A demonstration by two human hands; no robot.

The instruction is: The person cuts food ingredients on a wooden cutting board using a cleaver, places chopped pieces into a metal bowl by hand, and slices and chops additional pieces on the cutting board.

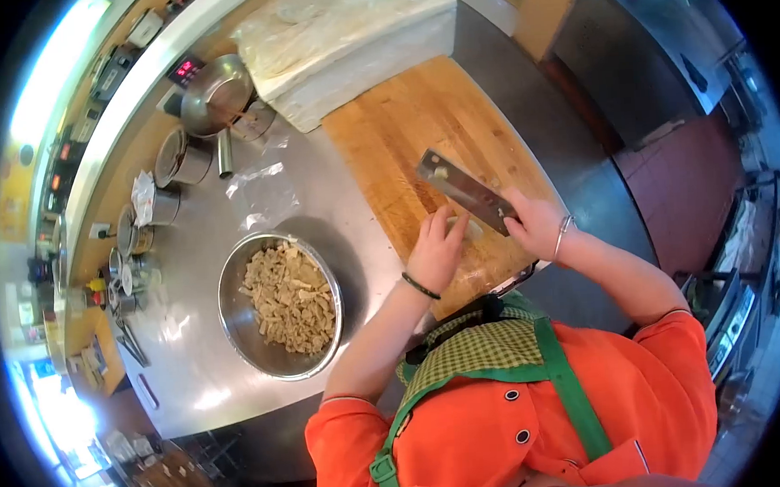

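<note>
My right hand (535, 226) grips a cleaver (468, 190), its broad blade pointing up and left over the wooden cutting board (406, 112). Small pale bits stick to the blade near its tip. My left hand (436, 252) is on the board just left of the blade, fingers bent and pressed down on a small pale piece of food (473, 229). Its kind cannot be made out, as the fingers partly cover it. To the left of my left forearm, a steel bowl (229, 316) holds chopped, pale brown meat-like pieces (290, 300).
Behind the board stands a white foam box (365, 62). A steel pan (216, 94) and lidded pots (183, 158) line the counter's back edge. Clear plastic film (264, 195) lies on the steel counter (183, 279). Tongs (131, 343) are at the far left.
</note>
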